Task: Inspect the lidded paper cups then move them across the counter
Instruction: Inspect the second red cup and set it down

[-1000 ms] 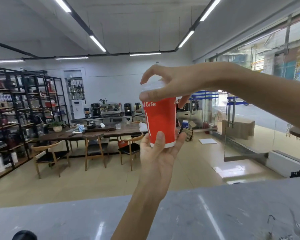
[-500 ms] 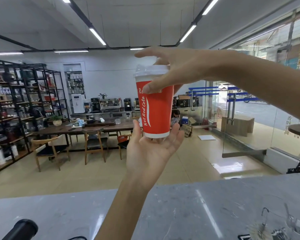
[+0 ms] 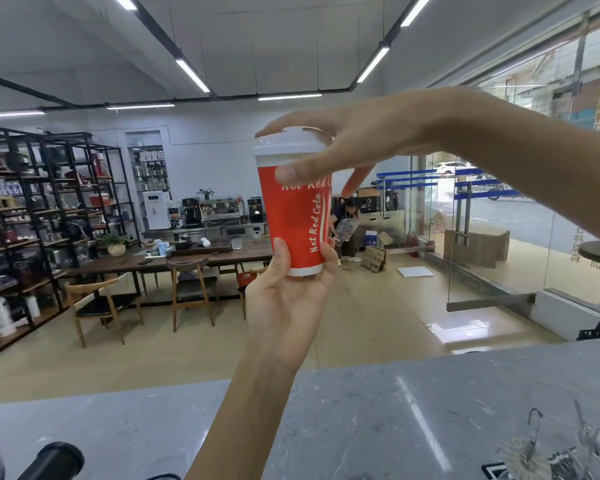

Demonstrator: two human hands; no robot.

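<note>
**Red lidded cup held up in both hands above the grey table**

Along the bottom of the frame runs the grey marbled table. A dark cylindrical object lies at its lower left corner, and a cluster of metal utensils in a container sits at the lower right. Behind, a wooden dining table with chairs fills the left middle, black shelving stands at far left, and glass doors are on the right. Nothing lies between the camera and the cup.

The red paper cup is at frame centre, well above the table. Its long axis is nearly upright, the white lid uppermost and tipped slightly leftward. The left hand cradles the base, fingers wrapped on the lower wall. The right hand reaches in from the right, palm over the lid, thumb pressed on the front just under the rim.
</note>
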